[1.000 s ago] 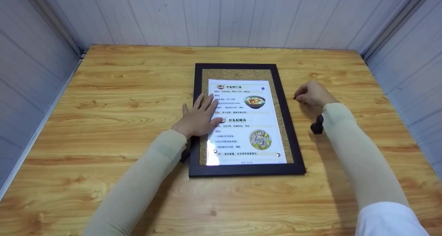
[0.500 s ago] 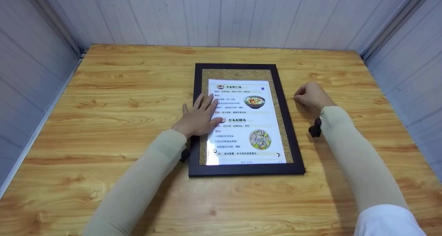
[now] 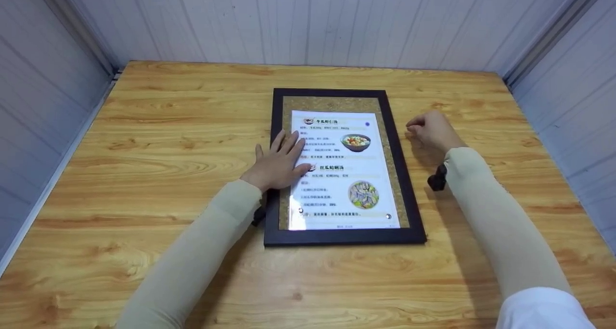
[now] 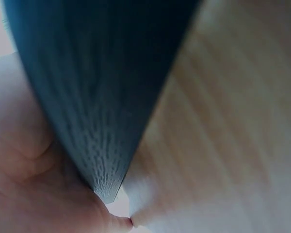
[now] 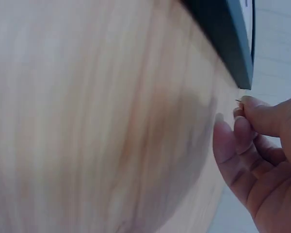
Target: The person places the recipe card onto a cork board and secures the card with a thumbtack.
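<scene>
A printed recipe sheet [image 3: 332, 194] lies on a cork board [image 3: 332, 103] with a dark frame [image 3: 346, 236]. My left hand [image 3: 276, 168] rests spread over the frame's left side and the sheet's edge. From below, the left wrist view shows the frame's grained side [image 4: 97, 116] beside the palm. My right hand [image 3: 435, 129] is just right of the frame, thumb and fingertips together. In the right wrist view, it pinches a thumbtack [image 5: 238, 101]; the thin point sticks out and the rest is mostly hidden by the fingers.
Round silver tacks [image 3: 389, 216] sit at the sheet's two lower corners, and a blue tack [image 3: 367, 124] at its upper right. The wooden table [image 3: 183, 127] extends around the board. Pale panel walls [image 3: 308, 26] rise behind and at both sides.
My right hand has lifted slightly from beside the frame and its fingertips have shifted a little up and left. The left hand has stayed on the board.
</scene>
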